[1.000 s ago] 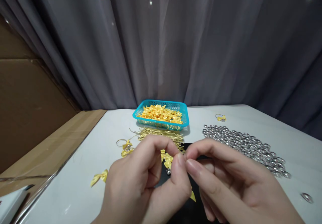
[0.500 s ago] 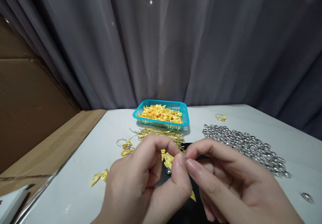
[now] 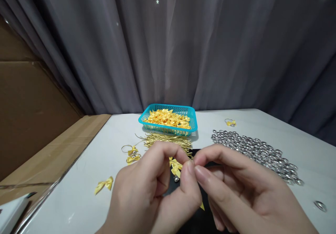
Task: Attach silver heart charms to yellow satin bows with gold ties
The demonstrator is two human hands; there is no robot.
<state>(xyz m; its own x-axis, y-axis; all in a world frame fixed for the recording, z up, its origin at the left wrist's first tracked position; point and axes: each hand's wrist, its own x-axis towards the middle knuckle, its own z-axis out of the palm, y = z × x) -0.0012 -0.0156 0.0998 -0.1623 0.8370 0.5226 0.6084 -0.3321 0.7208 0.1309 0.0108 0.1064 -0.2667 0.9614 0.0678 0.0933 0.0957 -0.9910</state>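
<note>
Yellow bow shows just beyond the left fingers, which, like the right fingers, stay pinched on a mostly hidden small piece, barely shifted, so this fine work seems unfinished.

Bare hands brought together at the fingertips, each in a fine thumb-and-index pinch.
The left hand is seen from its thumb side, its index finger arched over and bent down toward the tip of the upright thumb; its other fingers are folded in toward the palm. The right hand mirrors it, with the right index finger bent above and the right thumb reaching inward below, nail facing the viewer; the remaining fingers curl loosely underneath. The two pinches lie just beside each other; whether the skin touches cannot be told. Both hands slope outward and down, cropped toward the wrists.
</note>
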